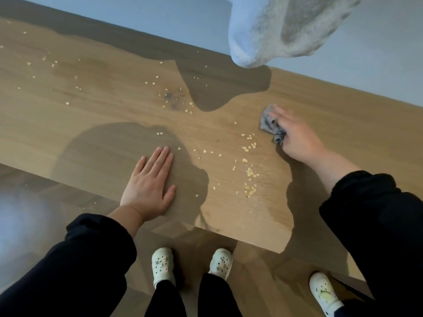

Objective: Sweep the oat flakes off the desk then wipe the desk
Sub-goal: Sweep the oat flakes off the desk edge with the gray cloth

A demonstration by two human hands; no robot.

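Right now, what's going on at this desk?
A person stands at a wooden desk. Their right hand presses a crumpled grey cloth onto the desk top, while the left hand lies flat near the front edge. Oat flakes are scattered between the hands and farther across the surface, so the sweeping is not finished.

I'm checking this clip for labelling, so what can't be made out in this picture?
Head view:
pale fuzzy thing: blurred, cut off by the top edge, unidentifiable.
grey cloth: partly hidden under the right hand.
dark specks among the oat flakes: too small to identify.
desk: both ends cut off by the frame.
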